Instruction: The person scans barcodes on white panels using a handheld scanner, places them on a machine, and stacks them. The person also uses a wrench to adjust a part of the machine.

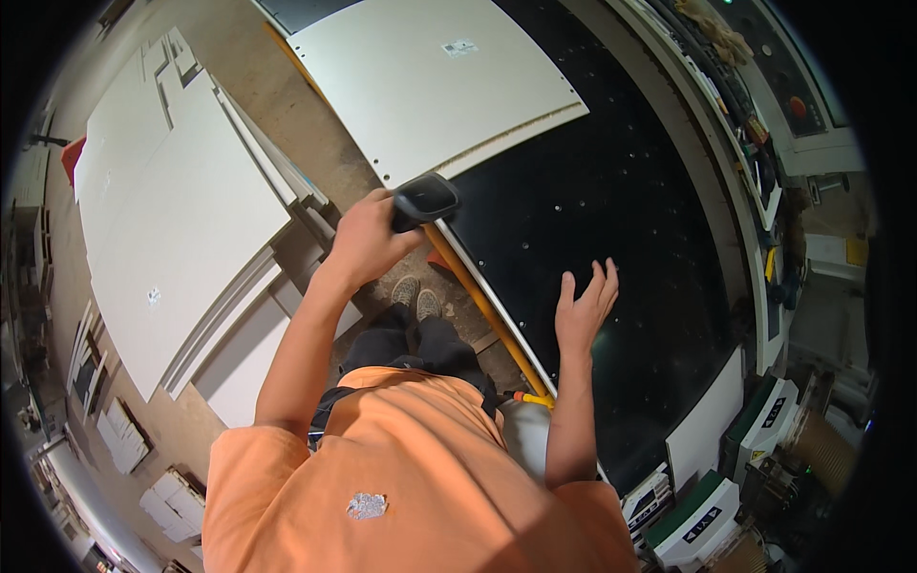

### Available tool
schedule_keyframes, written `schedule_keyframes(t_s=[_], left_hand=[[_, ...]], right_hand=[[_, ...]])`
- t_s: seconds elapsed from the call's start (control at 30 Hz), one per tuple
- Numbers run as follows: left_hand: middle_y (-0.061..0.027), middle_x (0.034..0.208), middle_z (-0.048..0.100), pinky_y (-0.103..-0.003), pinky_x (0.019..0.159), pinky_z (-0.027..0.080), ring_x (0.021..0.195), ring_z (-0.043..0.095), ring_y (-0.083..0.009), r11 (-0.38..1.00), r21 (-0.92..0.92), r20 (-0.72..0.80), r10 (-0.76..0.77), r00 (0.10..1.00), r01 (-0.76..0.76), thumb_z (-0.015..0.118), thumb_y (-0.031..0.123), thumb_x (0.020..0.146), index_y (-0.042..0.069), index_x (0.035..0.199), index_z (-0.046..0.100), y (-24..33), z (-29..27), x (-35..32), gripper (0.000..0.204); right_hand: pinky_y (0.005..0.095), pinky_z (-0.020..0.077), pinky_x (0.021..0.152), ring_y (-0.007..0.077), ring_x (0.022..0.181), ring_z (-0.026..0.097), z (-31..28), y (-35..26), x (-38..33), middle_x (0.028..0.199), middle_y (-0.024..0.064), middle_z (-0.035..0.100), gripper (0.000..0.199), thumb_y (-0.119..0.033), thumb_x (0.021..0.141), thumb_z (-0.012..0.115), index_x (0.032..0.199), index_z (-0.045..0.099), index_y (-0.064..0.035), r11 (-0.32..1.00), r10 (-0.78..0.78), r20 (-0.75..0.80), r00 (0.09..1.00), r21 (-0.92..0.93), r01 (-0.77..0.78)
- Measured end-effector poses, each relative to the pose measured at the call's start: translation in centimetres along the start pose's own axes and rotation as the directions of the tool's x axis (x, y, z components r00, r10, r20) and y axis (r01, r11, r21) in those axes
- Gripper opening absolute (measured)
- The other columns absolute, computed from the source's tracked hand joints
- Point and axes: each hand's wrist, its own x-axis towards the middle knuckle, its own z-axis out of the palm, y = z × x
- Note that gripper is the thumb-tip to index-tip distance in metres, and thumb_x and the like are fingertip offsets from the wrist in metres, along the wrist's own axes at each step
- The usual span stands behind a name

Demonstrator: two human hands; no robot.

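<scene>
In my left hand [361, 244] is a dark handheld barcode scanner [425, 199], its head pointing to the right over the table's near edge. A large white panel [430, 86] with a small printed label [459, 47] lies just beyond it; small holes dot the panel's edges and a groove runs along its near side. Raised above the black table [592, 220], my right hand [586, 306] has its fingers apart and holds nothing. The scanner's handle is mostly hidden by my left hand.
To the left stands a stack of white boards [181, 220] with cut-outs at its far end. A yellow rail [487, 310] runs along the table's edge. Machine units with green covers [702, 511] stand at lower right, and a control panel with a red button [799, 107] at upper right.
</scene>
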Motion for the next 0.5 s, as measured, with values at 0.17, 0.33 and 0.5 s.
schedule_keyframes(t_s=[0.17, 0.33, 0.5], left_hand=[[-0.0036, 0.094, 0.069, -0.030, 0.074, 0.049, 0.081, 0.060, -0.0125, 0.663, -0.625, 0.013, -0.519, 0.855, 0.412, 0.069, 0.022, 0.080, -0.001, 0.110, 0.068, -4.2, -2.3, -8.6, 0.037], [-0.0059, 0.094, 0.065, -0.030, 0.079, 0.051, 0.085, 0.061, -0.0154, 0.383, -0.815, 0.207, -0.509, 0.835, 0.436, 0.071, 0.024, 0.075, 0.000, 0.120, 0.060, -4.3, 2.3, -16.8, 0.052], [-0.0057, 0.088, 0.064, -0.030, 0.072, 0.048, 0.078, 0.059, -0.0155, 0.415, -0.845, 0.109, -0.481, 0.870, 0.336, 0.072, 0.025, 0.069, 0.000, 0.117, 0.061, -5.8, -1.0, -26.8, 0.055]], right_hand=[[0.0495, 0.0354, 0.112, 0.0399, 0.136, 0.040, 1.1, -2.1, 9.3, 0.149, 0.0212, 0.042, 0.062, -0.029, 0.095, 0.068, 0.142, 0.045, 0.0046, 0.964, -0.253, -0.112, 0.961, 0.054, 0.261], [0.0461, 0.0435, 0.107, 0.0371, 0.136, 0.045, 2.2, -5.7, 9.7, 0.144, 0.0233, 0.048, 0.069, -0.042, 0.095, 0.063, 0.143, 0.044, 0.0047, 0.981, -0.183, 0.335, 0.924, 0.000, 0.194], [0.0408, 0.0493, 0.099, 0.0336, 0.110, 0.065, -1.3, -6.7, 3.1, 0.121, 0.0263, 0.065, 0.067, -0.043, 0.097, 0.062, 0.138, 0.049, 0.0073, 0.973, 0.001, 0.525, 0.851, 0.194, -0.121]])
